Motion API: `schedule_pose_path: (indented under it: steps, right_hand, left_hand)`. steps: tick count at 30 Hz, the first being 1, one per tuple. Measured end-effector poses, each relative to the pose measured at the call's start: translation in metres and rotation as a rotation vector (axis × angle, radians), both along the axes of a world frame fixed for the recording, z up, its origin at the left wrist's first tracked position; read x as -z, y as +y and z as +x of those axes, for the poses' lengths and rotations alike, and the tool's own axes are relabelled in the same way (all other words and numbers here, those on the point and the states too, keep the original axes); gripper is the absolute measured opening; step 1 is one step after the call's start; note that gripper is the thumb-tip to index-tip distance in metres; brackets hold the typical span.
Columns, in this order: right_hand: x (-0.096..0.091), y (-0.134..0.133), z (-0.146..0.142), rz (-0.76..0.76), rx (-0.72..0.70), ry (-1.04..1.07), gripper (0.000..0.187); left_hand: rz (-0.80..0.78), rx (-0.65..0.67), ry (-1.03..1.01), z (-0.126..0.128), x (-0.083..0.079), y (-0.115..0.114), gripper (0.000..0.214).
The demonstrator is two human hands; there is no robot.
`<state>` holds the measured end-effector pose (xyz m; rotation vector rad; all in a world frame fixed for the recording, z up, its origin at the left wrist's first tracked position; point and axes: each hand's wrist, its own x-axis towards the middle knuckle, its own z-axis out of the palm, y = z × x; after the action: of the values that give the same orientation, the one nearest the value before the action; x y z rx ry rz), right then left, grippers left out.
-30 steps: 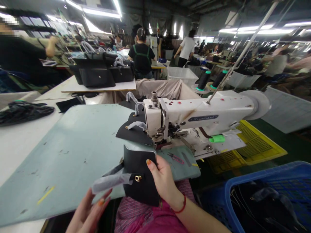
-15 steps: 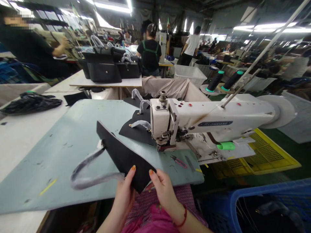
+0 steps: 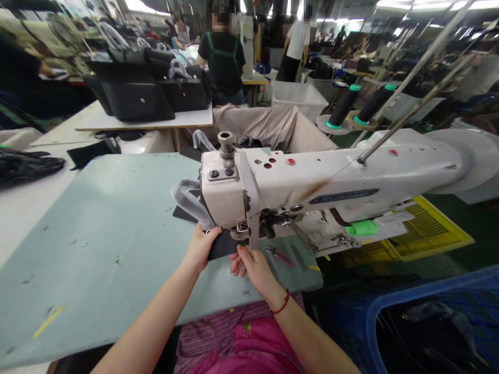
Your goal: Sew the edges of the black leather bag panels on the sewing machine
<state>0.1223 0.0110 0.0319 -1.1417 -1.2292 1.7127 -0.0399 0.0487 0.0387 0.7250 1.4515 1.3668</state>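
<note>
The person's left hand (image 3: 199, 249) is closed around the near edge of a black leather bag panel (image 3: 224, 245), and the right hand (image 3: 253, 267), with a red string bracelet (image 3: 281, 304) at its wrist, pinches the same panel with its fingers half curled. The panel lies on a pale green table (image 3: 97, 244), its far end tucked under the head of a white industrial sewing machine (image 3: 312, 182), beside the presser foot (image 3: 238, 232). A grey-wrapped bag handle (image 3: 189, 203) loops up from the panel against the machine's left side. Just right of the hands lie small pink-handled snips (image 3: 280, 255). A blue plastic crate (image 3: 429, 291) sits at lower right, and a yellow mesh tray (image 3: 424, 234) sits beneath the machine's arm. Two black thread cones (image 3: 345, 106) stand beyond the machine. Farther off, black handbags (image 3: 136, 98) stand on a white table (image 3: 144, 120), and a co-worker (image 3: 222, 57) stands past them.
</note>
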Motion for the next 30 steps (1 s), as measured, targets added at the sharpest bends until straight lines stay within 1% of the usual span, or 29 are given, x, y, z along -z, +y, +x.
schedule_pose_path:
  steps: [3,6,9,14,21,25,27,29,30]
  right_hand:
    - [0.001,0.003,-0.003,0.007,0.013,-0.002,0.061]
    - [0.001,0.003,-0.005,0.012,0.023,-0.013,0.060]
    - [0.001,0.003,-0.006,0.011,0.031,-0.012,0.061]
    - [0.000,0.006,-0.006,0.018,0.026,-0.003,0.060]
    - [-0.001,0.009,-0.006,0.030,0.017,0.002,0.059]
    - [-0.002,0.009,-0.005,0.032,0.014,0.003,0.058]
    - [-0.001,0.009,-0.005,0.040,0.020,-0.001,0.057]
    - [-0.001,0.009,-0.006,0.046,0.029,-0.009,0.055]
    - [0.000,0.009,-0.006,0.050,0.036,-0.016,0.055]
  left_hand:
    - [0.027,0.049,0.060,-0.004,-0.001,0.012,0.064]
    - [0.017,0.070,0.075,-0.006,-0.001,0.016,0.062]
    - [0.016,0.052,0.054,-0.005,-0.001,0.016,0.062]
    - [0.057,0.026,0.031,-0.004,-0.003,0.017,0.061]
    - [0.057,0.063,0.055,-0.006,0.003,0.021,0.051]
    - [0.038,0.064,0.060,-0.005,0.000,0.022,0.047]
    - [0.040,0.091,0.027,-0.005,-0.004,0.020,0.048]
    - [0.019,0.161,-0.051,-0.007,-0.007,0.014,0.050]
    - [-0.018,0.202,-0.094,-0.009,-0.008,0.010,0.051]
